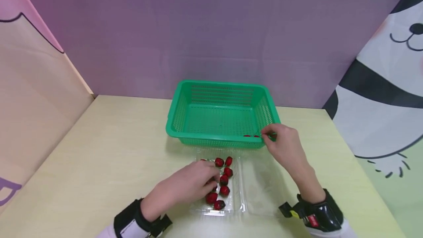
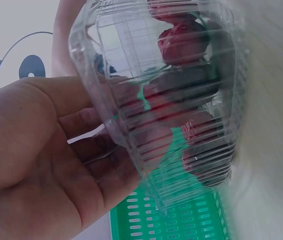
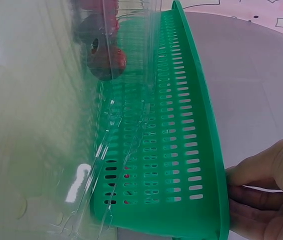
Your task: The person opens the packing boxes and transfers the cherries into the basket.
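Note:
Several dark red cherries (image 1: 224,191) with thin stems lie in a clear plastic clamshell box (image 1: 237,194), which stands open on the table. My left hand (image 1: 190,181) reaches into the box from the left, its thumb and fingers bent among the cherries. In the left wrist view, the box wall and cherries (image 2: 184,42) partly cover those fingertips. My right hand (image 1: 285,144) is at the front right corner of a green plastic basket (image 1: 214,139), fingertips bent over the rim. The rim hides what they may hold. Beside them, red cherries (image 1: 247,135) show just inside the basket.
The box's clear lid (image 1: 264,190) lies folded flat to the right, below my right forearm. A pale wooden table (image 1: 132,139) carries everything. Behind the basket rises a purple cloth backdrop (image 1: 211,28), with printed panels on both sides.

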The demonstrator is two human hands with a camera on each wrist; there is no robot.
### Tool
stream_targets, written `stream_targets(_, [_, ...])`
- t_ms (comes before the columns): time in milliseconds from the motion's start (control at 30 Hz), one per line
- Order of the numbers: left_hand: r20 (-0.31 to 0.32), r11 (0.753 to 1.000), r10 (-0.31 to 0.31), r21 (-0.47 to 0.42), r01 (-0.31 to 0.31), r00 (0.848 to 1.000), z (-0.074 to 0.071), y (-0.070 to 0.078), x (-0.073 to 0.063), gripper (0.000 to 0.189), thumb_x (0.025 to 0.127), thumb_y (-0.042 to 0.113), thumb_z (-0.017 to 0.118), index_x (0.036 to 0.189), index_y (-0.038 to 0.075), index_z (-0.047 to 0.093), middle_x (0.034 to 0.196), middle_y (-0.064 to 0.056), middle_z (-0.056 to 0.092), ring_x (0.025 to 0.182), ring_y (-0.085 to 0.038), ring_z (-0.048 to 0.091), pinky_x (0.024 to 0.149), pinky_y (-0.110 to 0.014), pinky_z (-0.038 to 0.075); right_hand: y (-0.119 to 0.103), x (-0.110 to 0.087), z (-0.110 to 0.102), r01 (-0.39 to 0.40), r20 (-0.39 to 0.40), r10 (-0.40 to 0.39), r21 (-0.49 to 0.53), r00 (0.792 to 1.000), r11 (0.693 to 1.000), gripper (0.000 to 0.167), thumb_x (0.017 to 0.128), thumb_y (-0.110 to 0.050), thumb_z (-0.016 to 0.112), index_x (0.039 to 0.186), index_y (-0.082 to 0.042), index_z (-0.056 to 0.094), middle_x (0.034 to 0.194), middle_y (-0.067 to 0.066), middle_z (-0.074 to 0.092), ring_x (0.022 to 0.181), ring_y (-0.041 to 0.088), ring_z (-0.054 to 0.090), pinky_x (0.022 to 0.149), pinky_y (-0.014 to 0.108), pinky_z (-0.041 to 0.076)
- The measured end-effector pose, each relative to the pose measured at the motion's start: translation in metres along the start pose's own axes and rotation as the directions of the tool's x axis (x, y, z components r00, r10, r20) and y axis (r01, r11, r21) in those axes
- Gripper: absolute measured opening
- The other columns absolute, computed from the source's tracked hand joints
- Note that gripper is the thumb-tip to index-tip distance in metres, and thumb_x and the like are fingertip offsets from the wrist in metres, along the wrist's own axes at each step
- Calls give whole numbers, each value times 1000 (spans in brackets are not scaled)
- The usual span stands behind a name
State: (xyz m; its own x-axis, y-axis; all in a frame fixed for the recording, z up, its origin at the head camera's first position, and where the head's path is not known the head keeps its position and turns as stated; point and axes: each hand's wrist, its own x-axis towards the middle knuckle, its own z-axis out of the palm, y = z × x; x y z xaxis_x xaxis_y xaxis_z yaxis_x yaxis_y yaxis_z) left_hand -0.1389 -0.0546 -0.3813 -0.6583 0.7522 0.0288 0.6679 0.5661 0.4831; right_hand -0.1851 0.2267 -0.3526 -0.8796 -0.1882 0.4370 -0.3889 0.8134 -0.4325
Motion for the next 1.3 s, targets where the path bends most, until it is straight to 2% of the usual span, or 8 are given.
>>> stream_targets(200, [-52, 999, -20, -43, 18, 998, -2, 1, -1, 5, 97, 7, 69, 96, 8, 73, 87, 7, 64, 74, -1, 55, 68, -18, 52, -1, -1, 0, 47, -53, -48, -5, 997, 999, 10, 85, 9, 73, 91, 1, 75, 89, 14, 74, 80, 30, 71, 69, 47, 59])
stream_targets(433, [-97, 998, -29, -55, 24, 995, -2, 2, -2, 6, 97, 7, 68, 95, 8, 74, 88, 5, 66, 77, -3, 58, 71, -18, 53, -5, -3, -1, 130, -156, -130, -13, 979, 991, 15, 81, 12, 76, 88, -1, 75, 86, 10, 73, 77, 27, 70, 62, 44, 56])
stream_targets(600, [-113, 997, -42, -73, 34, 993, -3, 3, -3, 6, 97, 6, 68, 96, 7, 74, 89, 4, 67, 79, -4, 60, 73, -19, 54, -9, -4, -1, 157, -162, -152, 15, 975, 988, 16, 80, 12, 76, 89, -1, 75, 86, 9, 72, 76, 24, 69, 62, 43, 57])
stream_targets(767, [-127, 996, -41, -82, 31, 991, -5, 4, -2, 6, 97, 6, 69, 95, 7, 74, 89, 4, 67, 80, -6, 60, 74, -21, 55, -13, -6, -1, 178, -136, -176, 8, 975, 984, 17, 81, 12, 77, 90, -2, 74, 86, 8, 72, 72, 20, 66, 61, 41, 57])
stream_targets(1067, [-192, 998, -20, -63, 8, 981, -9, 5, -3, 5, 96, 4, 69, 95, 6, 74, 90, 0, 68, 84, -12, 63, 76, -25, 56, -20, -8, 0, 227, -47, -227, -6, 973, 974, 16, 83, 10, 76, 91, -3, 74, 85, 5, 72, 70, 15, 64, 60, 37, 57])
stream_targets(1167, [-214, 997, -15, -73, -1, 977, -10, 4, -3, 5, 95, 3, 70, 95, 5, 74, 89, 0, 68, 83, -12, 62, 74, -25, 56, -23, -10, 1, 229, 0, -229, -14, 973, 973, 16, 84, 9, 76, 91, -5, 74, 85, 3, 71, 70, 14, 63, 60, 34, 55])
stream_targets(1300, [-232, 996, -5, -84, -15, 973, -12, 4, -4, 6, 95, 2, 70, 94, 7, 74, 88, 1, 67, 81, -10, 61, 74, -24, 55, -28, -13, 0, 210, 102, -207, -22, 973, 977, 15, 86, 5, 77, 90, -9, 74, 85, -1, 71, 72, 12, 62, 62, 31, 55])
